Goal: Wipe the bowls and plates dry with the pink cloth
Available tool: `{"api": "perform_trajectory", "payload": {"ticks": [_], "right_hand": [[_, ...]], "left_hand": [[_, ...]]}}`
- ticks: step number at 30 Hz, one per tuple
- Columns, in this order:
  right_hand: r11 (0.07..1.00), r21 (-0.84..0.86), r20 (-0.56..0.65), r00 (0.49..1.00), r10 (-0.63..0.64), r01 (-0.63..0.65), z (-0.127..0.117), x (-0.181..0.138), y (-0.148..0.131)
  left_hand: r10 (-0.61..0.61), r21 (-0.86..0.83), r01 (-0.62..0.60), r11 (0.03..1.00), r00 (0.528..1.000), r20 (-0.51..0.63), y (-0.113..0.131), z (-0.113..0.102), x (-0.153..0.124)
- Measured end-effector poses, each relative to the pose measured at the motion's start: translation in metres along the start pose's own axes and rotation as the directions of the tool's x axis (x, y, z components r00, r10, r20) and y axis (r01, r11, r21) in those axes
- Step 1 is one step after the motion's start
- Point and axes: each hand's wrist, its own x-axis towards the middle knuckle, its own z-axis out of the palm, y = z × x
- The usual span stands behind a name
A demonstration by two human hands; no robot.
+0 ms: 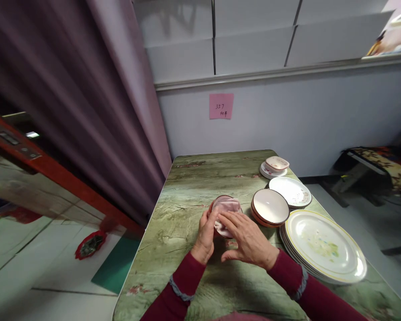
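Pinching the bowl (217, 200), the left hand (204, 237) could let it slip if the right hand (250, 237), thumb spread, pushes the cloth (227, 205) too hard.

cloth (228, 205) in bowl (222, 197); bowl stack (270, 206) right; plate stack (325, 245) farther right

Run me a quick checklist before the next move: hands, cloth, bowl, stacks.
1. Left hand holding the small bowl at its rim: ok.
2. Right hand on the cloth: ok.
3. Small bowl apart from the stacked bowls: ok.
4. Small bowl's inside fully visible: not ok, cloth and hands cover much of it.
5. Large plates fully within the table edge: cannot tell.
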Motion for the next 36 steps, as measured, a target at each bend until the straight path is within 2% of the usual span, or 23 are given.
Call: {"api": "perform_trajectory", "payload": {"ticks": [3, 6, 10, 15, 19, 22, 24, 26, 28, 30, 32, 34, 36], "right_hand": [[0.991, -0.053, 0.039, 0.991, 0.129, -0.127, 0.009, 0.003, -0.003], [0.979, -0.046, 0.022, 0.979, 0.201, -0.2, 0.016, 0.006, -0.009], [0.984, 0.007, 0.005, 0.984, 0.179, -0.179, 0.017, 0.006, -0.016], [0.991, 0.079, 0.027, 0.994, 0.107, -0.109, 0.011, 0.001, -0.012], [0.995, -0.062, -0.093, 0.993, 0.074, -0.08, 0.015, -0.001, 0.004], [0.986, -0.162, -0.186, 0.982, -0.005, -0.025, 0.027, -0.003, 0.012], [0.987, -0.163, -0.243, 0.969, -0.043, 0.003, 0.037, -0.002, 0.011], [0.995, -0.091, -0.307, 0.952, 0.0, -0.029, 0.044, 0.002, 0.004], [0.992, 0.022, -0.36, 0.925, 0.124, -0.125, 0.048, 0.008, -0.006], [0.98, 0.095, -0.363, 0.911, 0.195, -0.172, 0.049, 0.014, -0.014], [0.991, 0.082, -0.338, 0.933, 0.127, -0.105, 0.048, 0.016, -0.014], [1.0, -0.013, -0.319, 0.948, -0.016, 0.013, 0.046, 0.014, -0.007], [0.987, -0.14, -0.316, 0.941, -0.123, 0.082, 0.042, 0.011, 0.006]], "left_hand": [[-0.006, 0.034, 0.004, 0.999, 0.999, 0.035, -0.004, 0.003, -0.001], [-0.021, 0.026, 0.02, 0.999, 0.998, 0.067, -0.008, 0.005, -0.002], [-0.008, 0.019, 0.006, 1.0, 0.997, 0.079, -0.006, 0.003, 0.002], [0.051, 0.126, -0.056, 0.99, 0.998, 0.046, 0.005, -0.003, 0.01], [0.055, 0.176, -0.073, 0.982, 0.993, 0.105, 0.008, -0.003, 0.013], [0.055, 0.128, -0.063, 0.99, 0.996, 0.067, 0.004, 0.002, 0.01], [0.071, 0.049, -0.073, 0.996, 0.997, 0.042, -0.003, 0.007, 0.004], [0.12, -0.036, -0.118, 0.992, 0.991, 0.057, -0.011, 0.011, -0.002], [0.168, -0.092, -0.162, 0.983, 0.984, 0.059, -0.016, 0.014, -0.005], [0.164, -0.112, -0.161, 0.981, 0.986, 0.024, -0.016, 0.012, -0.003], [0.122, -0.108, -0.123, 0.986, 0.992, -0.018, -0.01, 0.007, 0.004], [0.08, -0.089, -0.082, 0.993, 0.996, -0.027, 0.001, -0.001, 0.013], [0.058, -0.049, -0.058, 0.997, 0.998, -0.008, 0.012, -0.009, 0.02]]}}
